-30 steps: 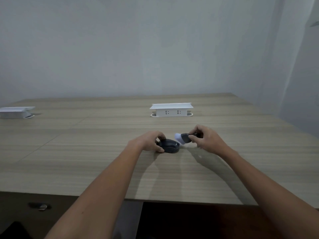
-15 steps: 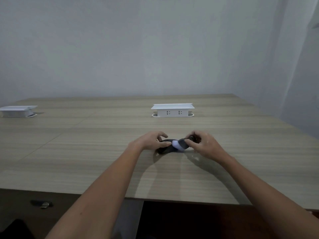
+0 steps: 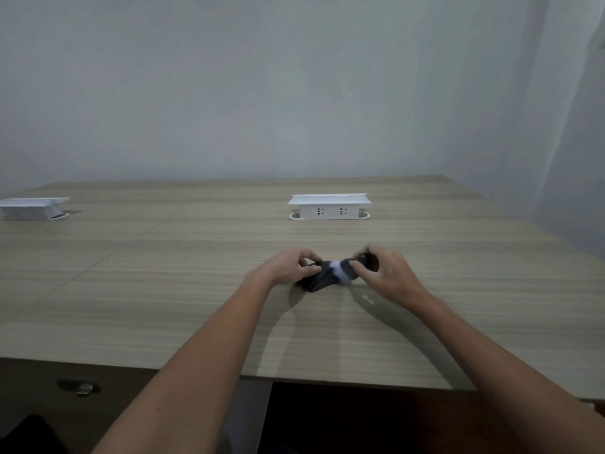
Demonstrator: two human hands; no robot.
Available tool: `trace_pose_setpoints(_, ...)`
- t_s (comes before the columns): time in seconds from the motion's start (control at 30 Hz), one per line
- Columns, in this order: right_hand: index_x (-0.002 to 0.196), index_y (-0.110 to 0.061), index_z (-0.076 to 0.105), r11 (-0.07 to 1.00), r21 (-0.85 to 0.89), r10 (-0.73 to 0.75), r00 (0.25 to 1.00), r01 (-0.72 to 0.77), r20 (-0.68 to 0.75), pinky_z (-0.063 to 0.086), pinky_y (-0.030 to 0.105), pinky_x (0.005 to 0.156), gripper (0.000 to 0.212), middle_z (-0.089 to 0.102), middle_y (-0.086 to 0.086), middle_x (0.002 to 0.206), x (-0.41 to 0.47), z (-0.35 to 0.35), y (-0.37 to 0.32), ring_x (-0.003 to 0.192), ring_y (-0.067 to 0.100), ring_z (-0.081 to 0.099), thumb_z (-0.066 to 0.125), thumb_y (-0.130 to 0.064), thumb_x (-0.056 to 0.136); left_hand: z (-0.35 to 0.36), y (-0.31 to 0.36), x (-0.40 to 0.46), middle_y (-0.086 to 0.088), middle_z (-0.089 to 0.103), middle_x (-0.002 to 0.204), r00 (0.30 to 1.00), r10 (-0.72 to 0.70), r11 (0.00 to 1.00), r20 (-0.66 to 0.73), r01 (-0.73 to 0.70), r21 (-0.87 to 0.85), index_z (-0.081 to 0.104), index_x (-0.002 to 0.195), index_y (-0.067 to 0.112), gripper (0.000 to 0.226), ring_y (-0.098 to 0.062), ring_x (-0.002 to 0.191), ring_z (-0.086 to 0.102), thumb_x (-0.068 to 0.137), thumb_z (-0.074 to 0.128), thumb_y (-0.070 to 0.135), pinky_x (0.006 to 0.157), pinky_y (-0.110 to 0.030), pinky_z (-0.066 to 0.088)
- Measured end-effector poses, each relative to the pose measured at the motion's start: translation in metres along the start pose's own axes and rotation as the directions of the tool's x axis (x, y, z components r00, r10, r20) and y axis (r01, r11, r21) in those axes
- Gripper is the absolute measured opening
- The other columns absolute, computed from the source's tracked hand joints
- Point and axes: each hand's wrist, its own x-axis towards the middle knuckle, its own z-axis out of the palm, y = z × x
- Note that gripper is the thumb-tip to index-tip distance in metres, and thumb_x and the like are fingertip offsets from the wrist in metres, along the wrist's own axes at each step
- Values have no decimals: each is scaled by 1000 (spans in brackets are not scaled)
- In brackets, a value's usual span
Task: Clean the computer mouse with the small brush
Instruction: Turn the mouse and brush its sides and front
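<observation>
Matt wood-grain table (image 3: pixel 163 290) (laminate, perhaps)

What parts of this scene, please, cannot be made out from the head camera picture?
- Mouse: left side hidden under the left hand.
- Brush: handle hidden in the right hand; white bristles blurred.
- Far-left white box: cut off by the frame edge.
- Small dark object below the table: too dim to identify.

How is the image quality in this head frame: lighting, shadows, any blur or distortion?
Head view: dim, even light; soft arm shadows fall on the table; the white bristles of the brush are smeared by motion over the mouse; wide-angle bowing bends the table's far edge; the outlet box stays fairly sharp.
</observation>
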Motion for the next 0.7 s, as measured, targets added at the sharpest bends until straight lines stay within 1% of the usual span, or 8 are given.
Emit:
trace_pose_setpoints(0.1,90,-14,74,1000,-1,-25,994,26,103,42,8,63,8,72,-6,80,-2,3,-5,71,2,63,72,-21,87,-2,-1,2,-8,67,113,1000,-6,1000,8,6,-8,62,129,25,36,-23,107,65,94,62,35,86,-27,47)
trace_pose_setpoints(0.2,88,-12,71,995,-86,52,999,-52,0,48,22,65,9,71,1,80,5,-1,3,74,16,65,70,-21,87,-1,-1,1,-5,66,107,1000,-10,1000,3,10,-20,63,127,25,36,-22,104,65,93,63,37,85,-27,47)
trace_pose_setpoints(0.27,88,-13,71,999,-44,30,1000,-30,-4,50,24,66,10,71,-1,79,4,-2,0,72,13,65,71,-22,87,0,-1,-1,-3,66,103,1000,-8,999,-3,8,-36,64,126,25,36,-20,97,64,93,64,37,80,-26,45)
trace_pose_setpoints(0.37,87,-15,74,1000,17,-1,994,-1,110,47,18,62,9,70,-6,75,0,1,-6,66,4,62,74,-24,85,0,-3,0,-3,67,99,1000,-4,999,-20,3,-47,65,125,24,35,-19,92,65,92,65,37,78,-25,47)
trace_pose_setpoints(0.5,84,-11,68,982,-155,109,994,-108,-1,49,33,66,11,70,1,78,8,-2,0,72,19,62,70,-22,84,3,-3,0,-4,66,97,999,-17,998,-40,15,-67,66,123,25,35,-20,90,65,91,66,39,81,-29,50)
trace_pose_setpoints(0.57,85,-12,71,994,-80,76,997,-75,10,49,26,65,10,70,-2,77,9,-5,-5,71,13,63,71,-22,84,4,-2,-1,-7,69,99,999,-18,997,-47,15,-76,66,122,25,35,-21,89,66,91,66,39,80,-29,50)
trace_pose_setpoints(0.63,87,-15,75,1000,12,22,992,-24,122,45,15,63,9,69,-7,75,8,-5,-14,67,4,61,73,-23,84,4,-2,-2,-10,71,102,998,-21,996,-56,16,-89,66,122,24,35,-23,90,67,90,67,40,79,-30,50)
trace_pose_setpoints(0.7,88,-15,76,999,-33,15,983,-9,185,44,16,62,10,70,-5,76,8,0,-16,68,8,61,72,-24,84,5,-2,-1,-11,72,103,998,-29,996,-60,24,-83,66,121,25,34,-25,92,68,90,67,40,77,-28,49)
